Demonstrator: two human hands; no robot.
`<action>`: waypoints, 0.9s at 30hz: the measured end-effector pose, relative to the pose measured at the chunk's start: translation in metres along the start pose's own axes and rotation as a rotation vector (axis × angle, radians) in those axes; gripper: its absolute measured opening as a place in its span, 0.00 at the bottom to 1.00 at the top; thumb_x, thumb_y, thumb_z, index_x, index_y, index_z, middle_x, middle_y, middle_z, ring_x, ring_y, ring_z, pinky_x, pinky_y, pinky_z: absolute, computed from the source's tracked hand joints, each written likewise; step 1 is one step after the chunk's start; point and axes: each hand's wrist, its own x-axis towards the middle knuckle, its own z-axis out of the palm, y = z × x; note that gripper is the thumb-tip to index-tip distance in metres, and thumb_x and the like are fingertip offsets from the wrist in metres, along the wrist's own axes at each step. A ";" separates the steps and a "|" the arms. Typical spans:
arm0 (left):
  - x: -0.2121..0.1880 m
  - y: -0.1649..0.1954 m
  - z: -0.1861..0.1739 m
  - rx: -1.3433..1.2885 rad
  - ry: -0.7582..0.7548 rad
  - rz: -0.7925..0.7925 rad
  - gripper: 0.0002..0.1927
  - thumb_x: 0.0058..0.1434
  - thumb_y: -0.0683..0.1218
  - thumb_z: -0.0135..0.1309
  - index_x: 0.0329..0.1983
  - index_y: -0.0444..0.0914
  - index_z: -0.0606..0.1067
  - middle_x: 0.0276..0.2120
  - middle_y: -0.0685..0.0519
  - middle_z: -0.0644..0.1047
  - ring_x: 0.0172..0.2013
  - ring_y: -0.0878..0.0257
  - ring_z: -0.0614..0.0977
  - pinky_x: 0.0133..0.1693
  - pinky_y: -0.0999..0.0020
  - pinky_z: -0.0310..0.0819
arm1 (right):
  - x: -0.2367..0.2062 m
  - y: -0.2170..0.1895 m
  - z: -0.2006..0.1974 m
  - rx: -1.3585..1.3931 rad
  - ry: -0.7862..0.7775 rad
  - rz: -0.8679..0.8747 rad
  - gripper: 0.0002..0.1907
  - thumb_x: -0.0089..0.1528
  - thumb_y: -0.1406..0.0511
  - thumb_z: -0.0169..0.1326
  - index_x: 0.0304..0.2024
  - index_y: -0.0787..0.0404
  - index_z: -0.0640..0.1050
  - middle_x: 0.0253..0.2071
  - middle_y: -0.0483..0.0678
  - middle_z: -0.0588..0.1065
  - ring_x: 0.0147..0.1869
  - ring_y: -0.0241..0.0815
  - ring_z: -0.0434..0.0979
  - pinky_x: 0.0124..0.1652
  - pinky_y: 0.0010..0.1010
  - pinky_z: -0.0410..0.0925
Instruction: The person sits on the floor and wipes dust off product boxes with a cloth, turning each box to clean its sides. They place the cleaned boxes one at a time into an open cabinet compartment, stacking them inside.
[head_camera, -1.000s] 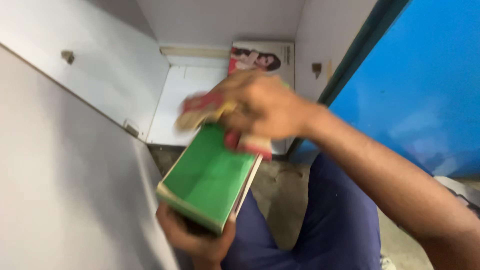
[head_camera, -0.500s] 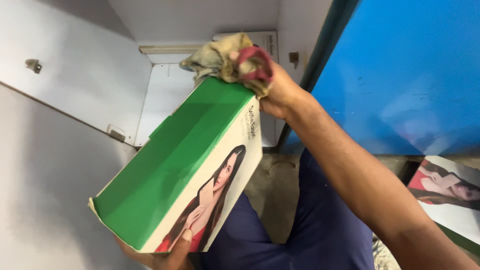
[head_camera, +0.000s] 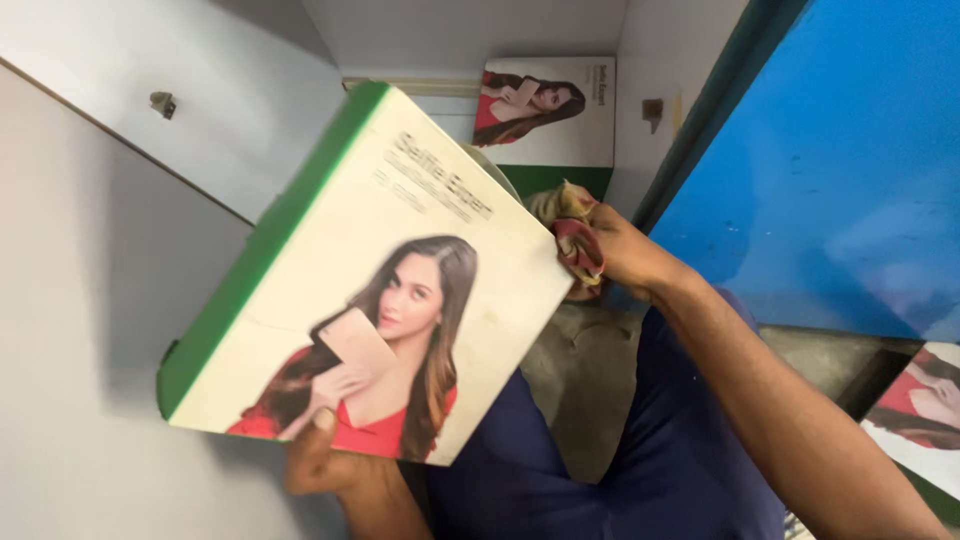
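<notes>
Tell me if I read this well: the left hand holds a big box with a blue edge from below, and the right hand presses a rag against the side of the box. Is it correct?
Not quite. In the head view the edge of the box is green, not blue. The rest stands: the left hand holds the box from below, and the right hand presses a rag against its side.

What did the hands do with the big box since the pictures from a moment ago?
The box has been turned: before, its green side faced the camera, and now its wide cream face with the printed picture does. The right hand, gripping the cloth, slid from the box's top end to its right edge. The left hand stayed holding the box from below. The second box stayed on the shelf.
</notes>
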 end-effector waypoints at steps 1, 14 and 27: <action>0.004 0.001 0.009 0.041 0.001 0.035 0.29 0.61 0.47 0.45 0.50 0.11 0.69 0.51 0.22 0.73 0.54 0.35 0.77 0.65 0.42 0.69 | 0.000 0.008 0.003 0.094 0.033 0.002 0.10 0.68 0.64 0.51 0.41 0.66 0.76 0.30 0.45 0.71 0.30 0.33 0.66 0.26 0.26 0.60; 0.069 -0.015 0.150 -0.370 0.324 0.037 0.23 0.65 0.49 0.46 0.56 0.28 0.71 0.54 0.43 0.74 0.60 0.49 0.75 0.66 0.50 0.67 | -0.061 0.026 0.145 0.427 0.289 -0.072 0.22 0.68 0.53 0.53 0.53 0.63 0.75 0.42 0.47 0.77 0.42 0.38 0.77 0.40 0.30 0.70; 0.072 0.036 0.070 0.197 0.219 -0.485 0.33 0.58 0.48 0.56 0.66 0.34 0.66 0.55 0.46 0.75 0.52 0.53 0.80 0.52 0.56 0.76 | -0.028 -0.063 0.043 0.090 0.055 0.105 0.15 0.54 0.66 0.63 0.43 0.66 0.81 0.36 0.47 0.82 0.39 0.40 0.81 0.37 0.31 0.73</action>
